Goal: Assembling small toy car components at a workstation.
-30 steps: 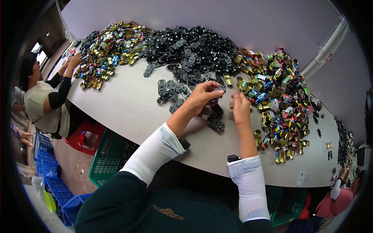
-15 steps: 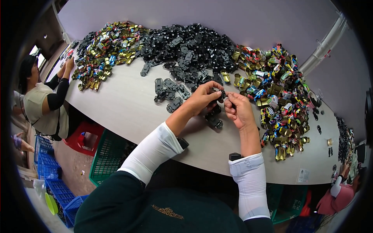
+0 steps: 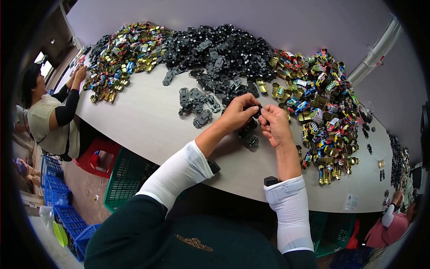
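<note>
My left hand (image 3: 239,114) and my right hand (image 3: 275,126) meet above the pale table (image 3: 148,121), fingers pinched together on one small black toy-car part (image 3: 258,110). Right below the hands lie a few more black chassis pieces (image 3: 248,133). To the left of my left hand sits a small group of grey-black car bases (image 3: 195,105). Both forearms wear white sleeves.
A big heap of black parts (image 3: 219,54) lies at the back, with piles of shiny coloured car bodies to its left (image 3: 121,58) and right (image 3: 322,103). One person (image 3: 49,116) works at the left end, another (image 3: 394,219) at the lower right. Green (image 3: 123,184), red and blue crates stand below.
My right hand came in from the coloured pile on the right to meet my left hand, and both now close on the same black part.
</note>
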`<state>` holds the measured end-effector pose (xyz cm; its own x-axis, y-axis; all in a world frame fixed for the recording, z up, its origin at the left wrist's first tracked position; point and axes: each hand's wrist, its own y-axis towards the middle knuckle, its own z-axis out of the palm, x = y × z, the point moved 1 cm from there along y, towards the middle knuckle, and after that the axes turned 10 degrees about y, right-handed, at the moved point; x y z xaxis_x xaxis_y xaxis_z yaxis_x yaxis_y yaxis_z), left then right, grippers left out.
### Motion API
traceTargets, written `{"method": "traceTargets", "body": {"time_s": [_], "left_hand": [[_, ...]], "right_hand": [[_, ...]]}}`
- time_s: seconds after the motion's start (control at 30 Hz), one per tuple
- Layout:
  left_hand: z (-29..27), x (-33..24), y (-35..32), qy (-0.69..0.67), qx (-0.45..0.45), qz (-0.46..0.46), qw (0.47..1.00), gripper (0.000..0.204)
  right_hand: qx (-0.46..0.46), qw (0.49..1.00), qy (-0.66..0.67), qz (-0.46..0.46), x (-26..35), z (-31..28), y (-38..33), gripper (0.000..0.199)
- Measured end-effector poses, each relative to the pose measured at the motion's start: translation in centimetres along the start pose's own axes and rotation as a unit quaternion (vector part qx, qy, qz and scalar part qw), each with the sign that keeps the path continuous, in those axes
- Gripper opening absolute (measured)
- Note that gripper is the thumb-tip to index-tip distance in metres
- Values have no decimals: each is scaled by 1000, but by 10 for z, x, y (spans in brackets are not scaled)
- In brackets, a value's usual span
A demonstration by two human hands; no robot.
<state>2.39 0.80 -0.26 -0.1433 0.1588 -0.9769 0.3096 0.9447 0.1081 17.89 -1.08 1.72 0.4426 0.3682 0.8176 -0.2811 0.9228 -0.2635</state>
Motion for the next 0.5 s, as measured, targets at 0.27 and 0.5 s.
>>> {"method": "traceTargets", "body": {"time_s": [0.27, 0.5], "left_hand": [[-1, -1, 0, 2, -14, 18, 1000, 10], [-1, -1, 2, 189, -80, 182, 961, 16]], "right_hand": [[11, 1000, -15, -22, 1, -2, 0, 5], [-71, 977, -190, -70, -3, -2, 4, 9]]}}
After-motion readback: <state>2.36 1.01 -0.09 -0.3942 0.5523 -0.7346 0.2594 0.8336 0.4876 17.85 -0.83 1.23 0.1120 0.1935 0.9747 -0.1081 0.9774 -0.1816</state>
